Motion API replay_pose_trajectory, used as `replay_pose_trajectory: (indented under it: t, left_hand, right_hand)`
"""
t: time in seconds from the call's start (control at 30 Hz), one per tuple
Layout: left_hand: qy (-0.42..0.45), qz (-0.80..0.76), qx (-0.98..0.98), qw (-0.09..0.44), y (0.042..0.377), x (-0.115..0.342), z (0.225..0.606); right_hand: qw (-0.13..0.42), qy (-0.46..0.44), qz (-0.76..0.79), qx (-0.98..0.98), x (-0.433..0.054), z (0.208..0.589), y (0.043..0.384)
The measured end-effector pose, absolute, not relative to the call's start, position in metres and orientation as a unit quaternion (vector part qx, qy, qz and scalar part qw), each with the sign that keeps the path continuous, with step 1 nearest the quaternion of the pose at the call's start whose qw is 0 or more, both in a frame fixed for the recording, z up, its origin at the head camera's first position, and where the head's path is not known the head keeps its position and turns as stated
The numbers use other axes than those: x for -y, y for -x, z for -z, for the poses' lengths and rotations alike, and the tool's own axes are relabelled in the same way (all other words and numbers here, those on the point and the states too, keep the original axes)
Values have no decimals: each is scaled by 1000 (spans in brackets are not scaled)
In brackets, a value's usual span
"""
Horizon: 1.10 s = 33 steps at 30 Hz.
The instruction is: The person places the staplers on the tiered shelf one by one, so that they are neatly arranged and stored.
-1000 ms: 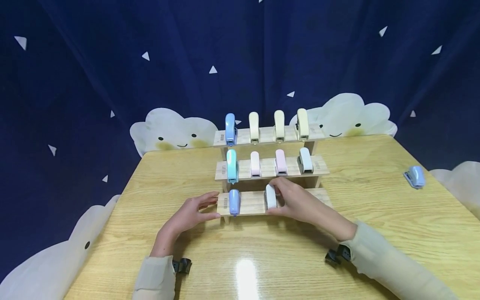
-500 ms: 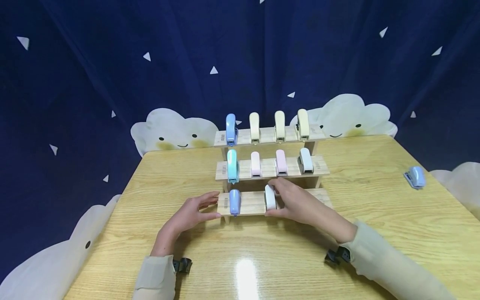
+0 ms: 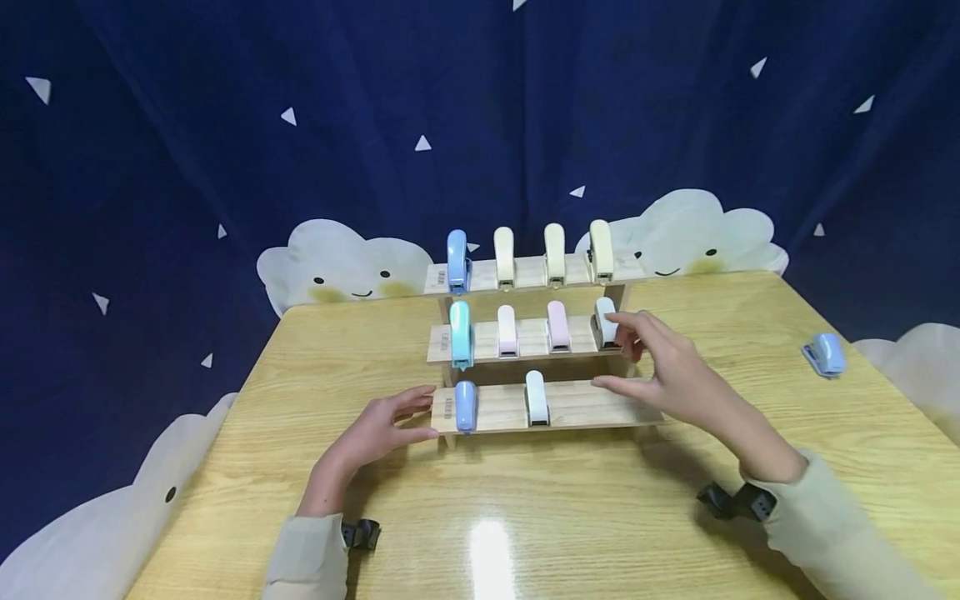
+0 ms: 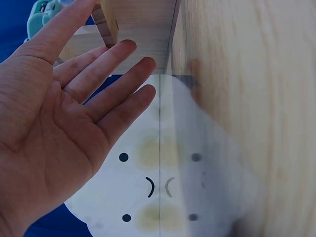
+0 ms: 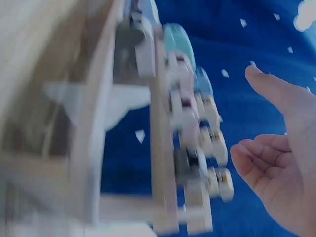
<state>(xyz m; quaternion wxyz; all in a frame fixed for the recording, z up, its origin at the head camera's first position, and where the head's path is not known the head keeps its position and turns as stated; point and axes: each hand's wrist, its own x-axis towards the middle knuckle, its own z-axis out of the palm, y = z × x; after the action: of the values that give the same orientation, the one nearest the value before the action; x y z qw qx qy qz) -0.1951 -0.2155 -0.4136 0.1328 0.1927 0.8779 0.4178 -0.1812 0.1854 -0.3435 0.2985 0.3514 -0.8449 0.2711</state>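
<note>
A three-tier wooden rack (image 3: 592,408) bears several small staplers. On its bottom tier stand a periwinkle stapler (image 3: 466,407) and a white stapler (image 3: 536,400), apart from each other. My right hand (image 3: 675,379), fingers loosely bent with a gap to the thumb, hovers by the rack's right side, its fingertips overlapping the white-and-grey stapler (image 3: 606,321) in the head view. The right wrist view shows that hand (image 5: 281,153) holding nothing. At the bottom tier's left end is my left hand (image 3: 382,429), fingers extended; whether it touches the wood I cannot tell.
The middle tier also holds turquoise (image 3: 461,333), pale pink (image 3: 507,332) and lilac (image 3: 557,327) staplers. Up top are a blue stapler (image 3: 457,260) and three cream ones. A loose blue stapler (image 3: 828,355) lies on the table (image 3: 375,350) at right. A curtain (image 3: 360,125) hangs behind.
My right hand has let go of the white stapler, which stays on the bottom tier, and has moved right. The left hand keeps its place.
</note>
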Motion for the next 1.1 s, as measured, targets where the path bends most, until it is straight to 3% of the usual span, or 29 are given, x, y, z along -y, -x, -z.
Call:
replay_pose_trajectory:
  t: [0.6, 1.1]
  left_hand:
    - [-183, -423, -877, 136, 192, 215, 415]
    - [-180, -423, -877, 139, 193, 215, 414]
  right_hand:
    - [291, -121, -256, 914, -340, 353, 193]
    - [185, -14, -174, 967, -441, 396, 202]
